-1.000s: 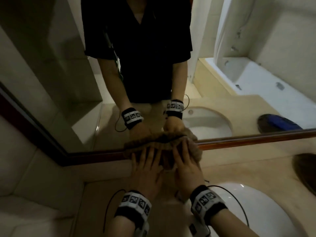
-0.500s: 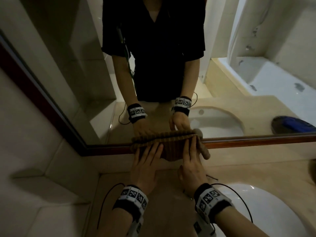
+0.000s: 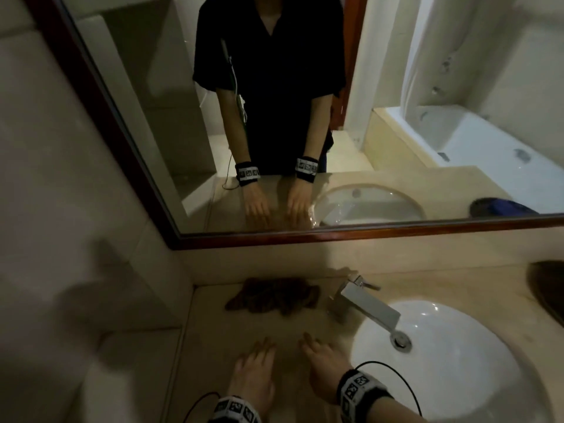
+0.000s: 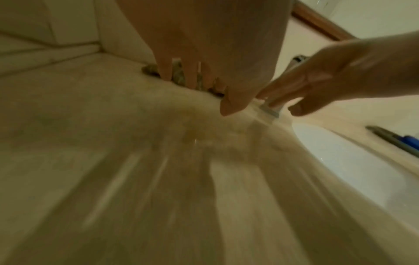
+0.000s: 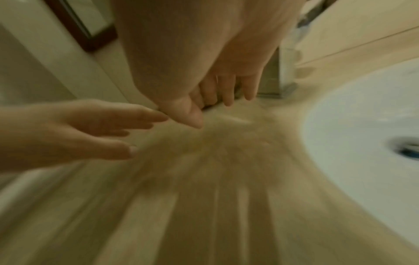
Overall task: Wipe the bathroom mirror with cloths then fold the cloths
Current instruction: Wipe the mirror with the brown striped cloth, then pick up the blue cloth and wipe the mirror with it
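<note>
Brown cloth [image 3: 273, 296]: crumpled, unfolded, just left of faucet [image 3: 361, 300]; left hand [image 3: 253, 374] and right hand [image 3: 325, 366] empty, fingers straight; folding judged outstanding.

Counter [image 4: 158, 197] in both wrist views motion-streaked, surface detail lost. Cloth [image 4: 179, 75] mostly hidden behind left hand [image 4: 204, 44] in left wrist view. Tap [image 5: 281, 75] blurred, partly behind right hand [image 5: 204, 53]. Dark object [image 3: 549, 288] at right edge of head view cut off, unidentifiable. Forearms cut by bottom edge.

Dim warm indoor light, soft shadows on the left wall, wrist views streaked with motion blur
</note>
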A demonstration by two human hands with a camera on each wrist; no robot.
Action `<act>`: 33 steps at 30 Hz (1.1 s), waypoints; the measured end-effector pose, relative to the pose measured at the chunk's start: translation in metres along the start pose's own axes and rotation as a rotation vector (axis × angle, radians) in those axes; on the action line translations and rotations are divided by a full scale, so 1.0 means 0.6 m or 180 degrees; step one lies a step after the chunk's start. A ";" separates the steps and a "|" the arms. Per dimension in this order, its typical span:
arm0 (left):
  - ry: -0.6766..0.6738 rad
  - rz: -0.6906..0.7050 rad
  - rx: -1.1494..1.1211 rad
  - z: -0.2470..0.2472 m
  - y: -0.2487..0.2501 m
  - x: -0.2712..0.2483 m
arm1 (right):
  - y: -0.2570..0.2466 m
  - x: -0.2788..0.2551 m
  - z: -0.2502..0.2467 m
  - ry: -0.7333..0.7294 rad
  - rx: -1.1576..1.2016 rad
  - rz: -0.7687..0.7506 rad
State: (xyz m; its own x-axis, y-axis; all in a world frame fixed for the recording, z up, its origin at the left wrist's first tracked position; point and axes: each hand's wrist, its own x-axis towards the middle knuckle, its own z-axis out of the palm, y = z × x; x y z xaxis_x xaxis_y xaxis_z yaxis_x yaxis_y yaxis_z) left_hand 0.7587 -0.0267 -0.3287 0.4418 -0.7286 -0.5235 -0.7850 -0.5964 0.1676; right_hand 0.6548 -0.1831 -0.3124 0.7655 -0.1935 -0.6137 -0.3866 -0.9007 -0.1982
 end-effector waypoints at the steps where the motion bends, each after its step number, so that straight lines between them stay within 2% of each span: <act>1: -0.0095 -0.0011 0.0025 0.012 0.007 -0.012 | 0.003 -0.014 0.017 -0.0078 -0.0030 0.0038; 4: -0.0242 -0.0043 0.0129 0.034 0.032 -0.031 | 0.026 -0.054 0.054 -0.0095 0.0118 0.0310; 8: -0.0509 0.0091 0.0228 0.039 0.090 -0.035 | 0.070 -0.126 0.092 0.0304 0.0444 0.0809; 10: -0.0470 0.0241 0.0256 0.041 0.130 -0.032 | 0.096 -0.162 0.112 0.0458 0.0556 0.1027; 19: -0.0231 0.1085 0.0624 0.054 0.410 0.002 | 0.251 -0.329 0.196 0.0783 0.1426 0.1879; 22: 0.0037 0.1315 0.0683 0.055 0.508 0.006 | 0.313 -0.379 0.215 0.0977 0.1572 0.2001; 26: 0.0111 0.1408 0.0800 0.074 0.645 0.012 | 0.407 -0.440 0.257 0.1124 0.1836 0.1909; 30: 0.0083 0.1404 0.0683 0.108 0.778 0.019 | 0.529 -0.512 0.288 0.1174 0.1920 0.1816; 33: -0.0183 0.1210 0.0510 0.136 0.883 0.018 | 0.617 -0.583 0.309 0.1268 0.2155 0.1746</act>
State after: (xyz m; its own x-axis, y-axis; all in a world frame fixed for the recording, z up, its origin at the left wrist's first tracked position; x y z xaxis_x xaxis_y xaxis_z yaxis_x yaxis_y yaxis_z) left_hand 0.3122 -0.3227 -0.3139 0.0860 -0.8640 -0.4961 -0.9472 -0.2254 0.2283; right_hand 0.1486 -0.3766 -0.3130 0.4599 -0.7520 -0.4722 -0.8631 -0.2536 -0.4368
